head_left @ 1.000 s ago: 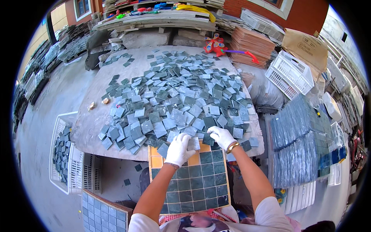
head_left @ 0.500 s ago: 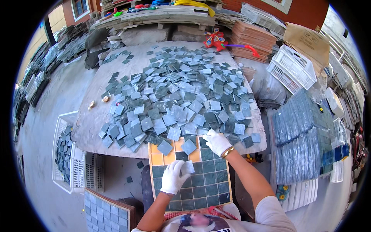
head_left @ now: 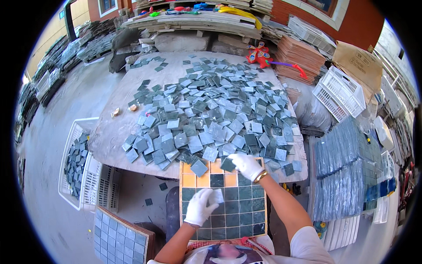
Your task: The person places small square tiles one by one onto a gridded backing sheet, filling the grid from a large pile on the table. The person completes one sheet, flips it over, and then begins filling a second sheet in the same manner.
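A pale tile [head_left: 217, 196] is pinched at the tips of my left fingers [head_left: 205, 192], a dark tile [head_left: 227, 165] in my right fingers [head_left: 237, 159]. The part-tiled frame [head_left: 188, 180] lies beneath both; beyond them, loose tiles [head_left: 215, 131] cover the table [head_left: 110, 145].

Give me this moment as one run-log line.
left hand: holding pale gray tile | right hand: touching dark green tile | gridded tray: some upper orange cells bare | loose tiles: piled on table

The pale grey, flat-topped desk [head_left: 115, 137] carries loosely heaped square grey-green stone tiles [head_left: 212, 105]; two small tan lumps [head_left: 132, 108] lie leftward.
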`<state>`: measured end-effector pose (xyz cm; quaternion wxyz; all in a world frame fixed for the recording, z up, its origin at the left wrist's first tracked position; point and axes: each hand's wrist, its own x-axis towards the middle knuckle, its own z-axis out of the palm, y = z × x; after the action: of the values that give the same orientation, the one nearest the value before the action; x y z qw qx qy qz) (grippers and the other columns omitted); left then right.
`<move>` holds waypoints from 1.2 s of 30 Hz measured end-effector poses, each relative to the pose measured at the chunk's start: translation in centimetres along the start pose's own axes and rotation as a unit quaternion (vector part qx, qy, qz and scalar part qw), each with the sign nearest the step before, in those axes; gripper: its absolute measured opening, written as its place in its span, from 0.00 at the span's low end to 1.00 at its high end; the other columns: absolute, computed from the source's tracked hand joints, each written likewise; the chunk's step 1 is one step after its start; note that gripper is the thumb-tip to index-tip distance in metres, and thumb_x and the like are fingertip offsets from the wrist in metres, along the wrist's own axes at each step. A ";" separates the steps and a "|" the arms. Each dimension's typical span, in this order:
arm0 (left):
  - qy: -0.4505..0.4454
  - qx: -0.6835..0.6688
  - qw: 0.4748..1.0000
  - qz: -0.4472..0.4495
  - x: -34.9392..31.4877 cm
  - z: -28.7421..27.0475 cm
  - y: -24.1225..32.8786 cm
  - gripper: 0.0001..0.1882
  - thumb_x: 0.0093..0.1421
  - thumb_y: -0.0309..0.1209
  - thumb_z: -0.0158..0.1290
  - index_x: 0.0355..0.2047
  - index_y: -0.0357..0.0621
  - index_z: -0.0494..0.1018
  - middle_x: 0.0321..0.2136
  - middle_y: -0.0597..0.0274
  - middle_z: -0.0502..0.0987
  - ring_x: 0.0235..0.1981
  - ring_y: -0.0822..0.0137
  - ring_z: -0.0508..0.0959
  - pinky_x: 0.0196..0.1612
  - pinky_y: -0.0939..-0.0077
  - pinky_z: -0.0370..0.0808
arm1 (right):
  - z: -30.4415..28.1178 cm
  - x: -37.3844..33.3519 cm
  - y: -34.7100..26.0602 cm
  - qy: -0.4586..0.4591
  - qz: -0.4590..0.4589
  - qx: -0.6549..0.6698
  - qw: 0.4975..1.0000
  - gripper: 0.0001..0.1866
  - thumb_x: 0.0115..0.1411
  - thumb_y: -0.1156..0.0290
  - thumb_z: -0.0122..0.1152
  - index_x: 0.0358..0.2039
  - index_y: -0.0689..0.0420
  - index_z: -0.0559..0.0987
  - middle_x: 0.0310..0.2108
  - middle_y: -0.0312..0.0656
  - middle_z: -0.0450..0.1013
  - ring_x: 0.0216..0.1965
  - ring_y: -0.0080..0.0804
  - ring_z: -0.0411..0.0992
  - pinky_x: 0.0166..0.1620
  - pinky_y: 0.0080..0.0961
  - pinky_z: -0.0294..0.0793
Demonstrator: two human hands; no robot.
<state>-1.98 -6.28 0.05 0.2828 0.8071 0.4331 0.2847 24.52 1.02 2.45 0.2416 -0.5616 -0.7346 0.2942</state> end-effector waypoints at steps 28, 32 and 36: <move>-0.046 0.046 0.997 0.033 6.5 -4.5 -4.0 0.09 0.56 0.32 0.53 0.38 0.46 0.74 0.30 0.54 0.76 0.33 0.50 0.77 0.35 0.61 0.74 | 2.3 0.2 -0.5 0.113 -0.081 -0.286 0.948 0.16 0.54 0.66 0.60 0.44 0.53 0.74 0.35 0.40 0.69 0.40 0.41 0.71 0.42 0.35 0.73; 0.012 -0.021 1.000 0.008 7.1 -4.2 -3.9 0.06 0.57 0.30 0.52 0.35 0.47 0.76 0.28 0.52 0.77 0.30 0.50 0.77 0.34 0.61 0.74 | 1.4 0.6 0.3 0.164 -0.059 -0.226 0.958 0.10 0.60 0.67 0.52 0.41 0.51 0.75 0.35 0.41 0.71 0.39 0.43 0.72 0.41 0.35 0.73; 0.000 -0.011 1.000 -0.002 6.4 -2.9 -5.3 0.07 0.56 0.30 0.52 0.36 0.47 0.76 0.27 0.51 0.77 0.30 0.50 0.78 0.34 0.61 0.74 | 0.1 0.4 0.0 0.118 -0.001 -0.132 0.984 0.10 0.61 0.66 0.51 0.40 0.53 0.77 0.35 0.46 0.72 0.38 0.48 0.72 0.41 0.38 0.72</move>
<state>-3.95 2.28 -0.33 0.2921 0.8031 0.4317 0.2888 24.35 1.42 2.43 0.2506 -0.6186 -0.7339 0.1266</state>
